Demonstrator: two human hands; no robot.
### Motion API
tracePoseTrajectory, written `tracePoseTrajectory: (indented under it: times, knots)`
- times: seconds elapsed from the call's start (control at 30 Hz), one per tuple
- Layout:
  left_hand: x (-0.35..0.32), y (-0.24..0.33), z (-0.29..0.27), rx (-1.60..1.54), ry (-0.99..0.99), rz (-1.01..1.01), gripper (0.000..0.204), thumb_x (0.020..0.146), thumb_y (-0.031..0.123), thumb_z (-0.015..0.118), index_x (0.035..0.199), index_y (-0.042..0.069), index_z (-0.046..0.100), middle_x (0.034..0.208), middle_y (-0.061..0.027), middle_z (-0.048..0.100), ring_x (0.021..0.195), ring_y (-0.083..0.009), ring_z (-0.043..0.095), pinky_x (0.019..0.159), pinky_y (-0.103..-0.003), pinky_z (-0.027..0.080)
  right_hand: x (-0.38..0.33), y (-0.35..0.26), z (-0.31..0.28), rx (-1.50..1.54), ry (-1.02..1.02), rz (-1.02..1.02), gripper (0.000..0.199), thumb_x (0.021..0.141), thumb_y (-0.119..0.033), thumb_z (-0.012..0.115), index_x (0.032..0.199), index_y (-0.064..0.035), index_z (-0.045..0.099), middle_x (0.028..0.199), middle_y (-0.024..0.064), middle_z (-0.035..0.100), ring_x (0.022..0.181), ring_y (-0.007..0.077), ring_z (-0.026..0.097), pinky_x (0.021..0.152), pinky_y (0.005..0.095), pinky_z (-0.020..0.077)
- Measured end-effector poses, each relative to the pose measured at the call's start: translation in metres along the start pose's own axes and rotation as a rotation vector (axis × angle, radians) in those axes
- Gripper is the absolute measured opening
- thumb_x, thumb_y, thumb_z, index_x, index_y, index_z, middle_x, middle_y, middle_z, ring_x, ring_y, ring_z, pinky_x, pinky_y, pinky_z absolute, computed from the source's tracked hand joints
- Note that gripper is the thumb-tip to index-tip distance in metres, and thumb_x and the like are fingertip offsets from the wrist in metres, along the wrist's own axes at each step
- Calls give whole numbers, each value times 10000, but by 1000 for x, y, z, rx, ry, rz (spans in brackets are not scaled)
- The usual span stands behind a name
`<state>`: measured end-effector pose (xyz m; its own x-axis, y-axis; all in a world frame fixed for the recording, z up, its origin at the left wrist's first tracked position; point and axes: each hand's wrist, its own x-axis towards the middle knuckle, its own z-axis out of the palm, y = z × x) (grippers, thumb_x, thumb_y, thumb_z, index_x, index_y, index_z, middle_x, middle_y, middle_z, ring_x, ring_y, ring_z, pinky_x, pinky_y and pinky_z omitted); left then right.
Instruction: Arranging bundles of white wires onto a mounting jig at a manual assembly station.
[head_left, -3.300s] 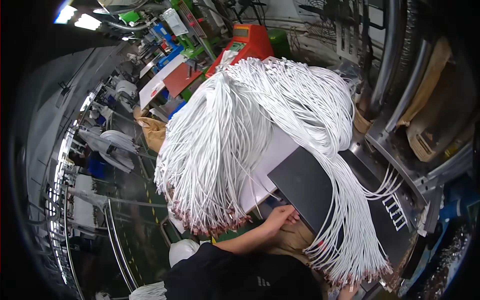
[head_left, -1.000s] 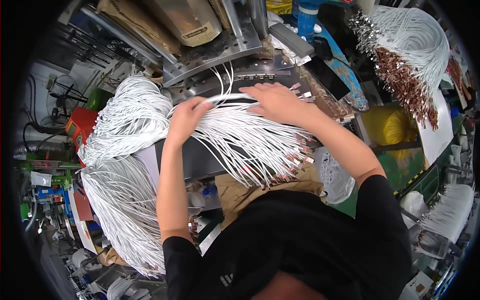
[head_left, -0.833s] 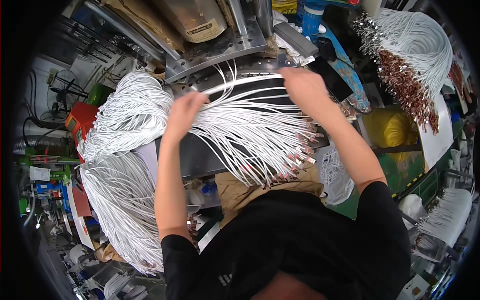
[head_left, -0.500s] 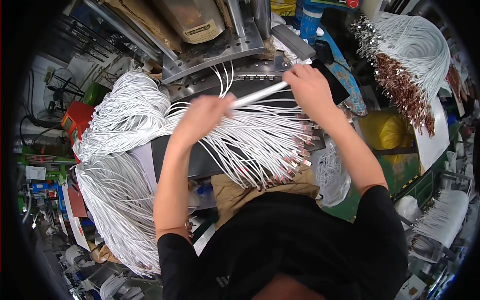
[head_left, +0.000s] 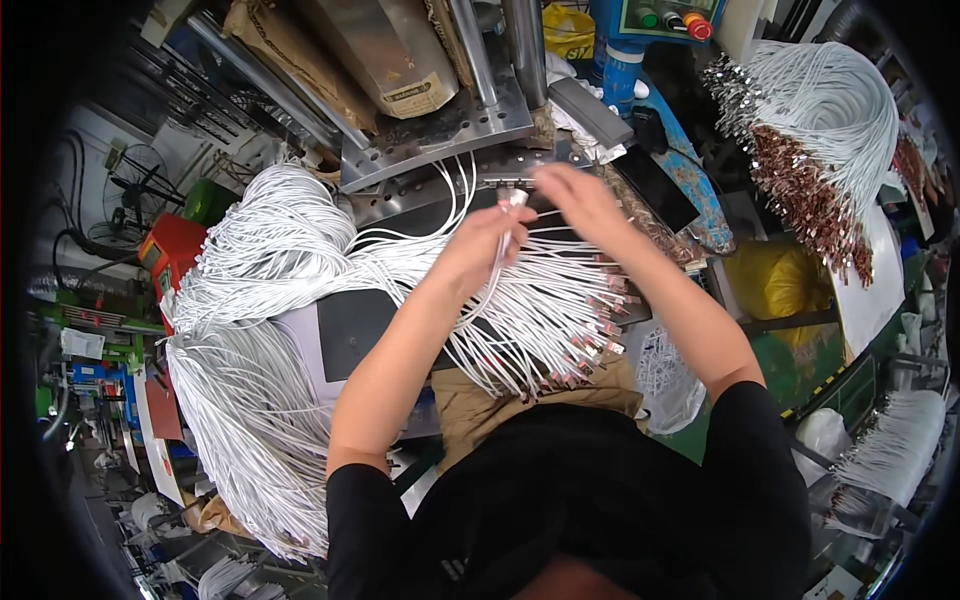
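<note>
My left hand (head_left: 480, 245) is closed around a white cable (head_left: 496, 272), whose pale connector end (head_left: 515, 198) sticks up past the fingers. Just to its right, my right hand (head_left: 582, 207) reaches over the metal fixture with fingers stretched toward that end; slight blur softens them, and I see nothing held in it. Beneath both hands a thick fan of white cables (head_left: 530, 320) spreads over a black surface (head_left: 350, 335), with reddish and silvery connector tips (head_left: 600, 335) pointing right and toward me. A row of small metal slots (head_left: 505, 183) lies beyond my hands.
The press (head_left: 435, 150), with its steel plate and posts, stands at the far side. Coiled white cable bundles (head_left: 275, 220) sit to the left, with more hanging below them. A control box with buttons (head_left: 665, 18) is at the upper right. A clear plastic bag (head_left: 665, 375) lies near right.
My left hand has moved right and slightly turned, bringing the connector end up. My right hand has let go of the white strand stretched between the hands and shifted left and slightly nearer.
</note>
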<state>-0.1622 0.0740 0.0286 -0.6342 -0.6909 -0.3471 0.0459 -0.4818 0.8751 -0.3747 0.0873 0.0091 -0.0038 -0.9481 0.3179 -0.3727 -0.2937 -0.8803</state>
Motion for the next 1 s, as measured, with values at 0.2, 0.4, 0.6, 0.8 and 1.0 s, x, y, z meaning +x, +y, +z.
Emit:
tracePoseTrajectory:
  times: [0.2, 0.4, 0.6, 0.8, 1.0]
  knots:
    - [14, 16, -12, -138, 217, 44, 275, 1035, 206, 550, 1208, 0, 609, 1040, -102, 716, 763, -110, 631, 692, -242, 511, -35, -35, -11, -647, -477, 66, 306, 937, -271, 617, 1099, -16, 666, 974, 142, 683, 947, 315, 659, 824, 428, 516]
    - [28, -5, -17, -77, 228, 56, 266, 1003, 178, 613, 1199, -1, 606, 1098, -158, 717, 800, -115, 651, 719, -242, 531, 8, 18, -17, -915, 88, -513, 350, 885, -246, 641, 1122, 11, 630, 964, 135, 641, 887, 324, 645, 801, 439, 518]
    - [26, -7, -16, -48, 206, 38, 277, 992, 174, 627, 1206, 0, 612, 1090, -146, 719, 815, -122, 654, 734, -245, 535, 1, 31, -2, -721, -161, -424, 376, 851, -222, 635, 1149, 8, 627, 977, 123, 640, 776, 242, 624, 684, 370, 508]
    - [26, -9, -16, 49, 124, 8, 248, 972, 192, 656, 1124, -5, 666, 966, -93, 714, 781, -137, 663, 739, -258, 547, 20, 14, -6, 218, -312, 531, 318, 888, -245, 580, 1055, 13, 663, 851, 81, 650, 618, 145, 554, 544, 298, 433]
    - [31, -7, -9, 228, 164, -80, 254, 939, 236, 698, 1034, 1, 704, 847, -28, 673, 709, -122, 640, 678, -243, 530, 15, 21, 3, 333, -167, 595, 363, 954, -257, 517, 1154, -3, 683, 791, 38, 627, 547, 95, 463, 505, 246, 380]
